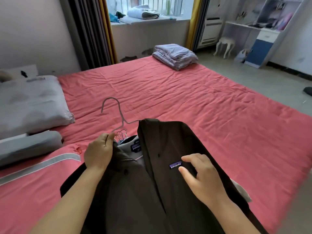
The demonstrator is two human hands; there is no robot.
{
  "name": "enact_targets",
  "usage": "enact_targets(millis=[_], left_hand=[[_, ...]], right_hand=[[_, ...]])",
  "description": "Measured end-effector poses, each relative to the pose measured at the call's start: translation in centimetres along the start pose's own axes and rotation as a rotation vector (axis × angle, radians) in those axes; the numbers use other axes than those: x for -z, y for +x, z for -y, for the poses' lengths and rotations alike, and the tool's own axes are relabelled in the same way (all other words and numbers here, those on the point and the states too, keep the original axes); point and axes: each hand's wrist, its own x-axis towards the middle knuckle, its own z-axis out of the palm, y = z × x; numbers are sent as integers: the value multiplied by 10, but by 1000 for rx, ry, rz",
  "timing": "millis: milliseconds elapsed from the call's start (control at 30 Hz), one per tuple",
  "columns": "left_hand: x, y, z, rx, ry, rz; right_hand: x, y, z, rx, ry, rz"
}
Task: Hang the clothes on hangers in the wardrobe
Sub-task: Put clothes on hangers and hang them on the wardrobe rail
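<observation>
A dark brown jacket with a purple chest label lies in front of me over the near part of the red bed. A thin metal hanger sticks up out of its collar, hook pointing away from me. My left hand pinches the hanger's left arm together with the jacket's left shoulder. My right hand rests flat on the jacket's right front, fingers spread beside the label. Several more wire hangers lie bunched on the bed just behind the collar.
Grey pillows sit at the left of the bed. A folded lilac quilt lies at the far corner. Beyond are a window sill with folded laundry, curtains, a white stool and open shelves at the right.
</observation>
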Motion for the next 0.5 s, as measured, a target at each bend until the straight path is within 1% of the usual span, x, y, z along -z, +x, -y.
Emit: enact_targets(millis=[67, 133, 300, 433, 500], left_hand=[[-18, 18, 18, 21, 13, 9], [-38, 27, 37, 60, 27, 59], [-84, 33, 84, 221, 46, 167], [-105, 35, 93, 287, 282, 320], [-112, 29, 88, 278, 336, 367]], right_hand=[[-17, 7, -6, -25, 24, 34], [-31, 8, -12, -48, 48, 68], [-56, 3, -25, -89, 35, 133], [-59, 7, -30, -127, 22, 151], [-58, 9, -30, -132, 19, 155]])
